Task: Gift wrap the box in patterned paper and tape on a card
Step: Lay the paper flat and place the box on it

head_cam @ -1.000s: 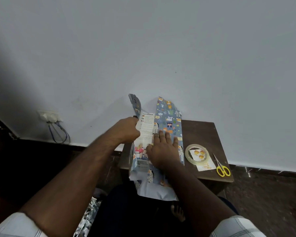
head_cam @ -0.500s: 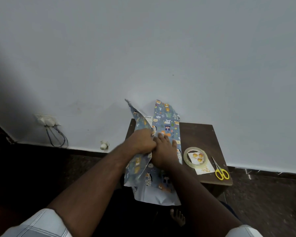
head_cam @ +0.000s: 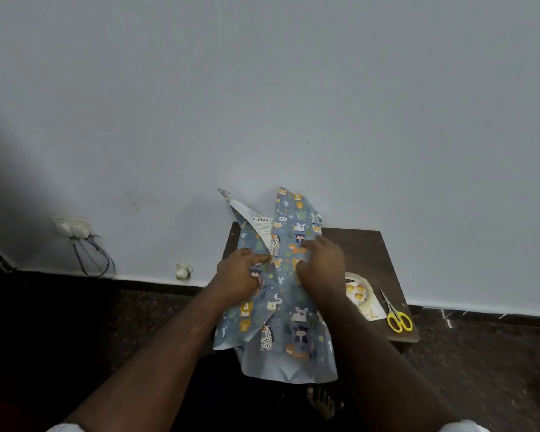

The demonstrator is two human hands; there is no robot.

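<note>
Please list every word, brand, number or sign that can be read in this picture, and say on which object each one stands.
"ETGEAR": bold dark letters on the white box, in the gap between the flaps of patterned paper; the word's start is hidden by the paper.
Small print below it on the box: too small to read.
Gold script on the card beside the scissors: too blurred to read.
Nothing else carries text.

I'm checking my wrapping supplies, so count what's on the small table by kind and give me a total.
Patterned wrapping paper: 1
Box, mostly covered: 1
Tape roll: 1
Card: 1
Yellow-handled scissors: 1
Total: 5
</note>
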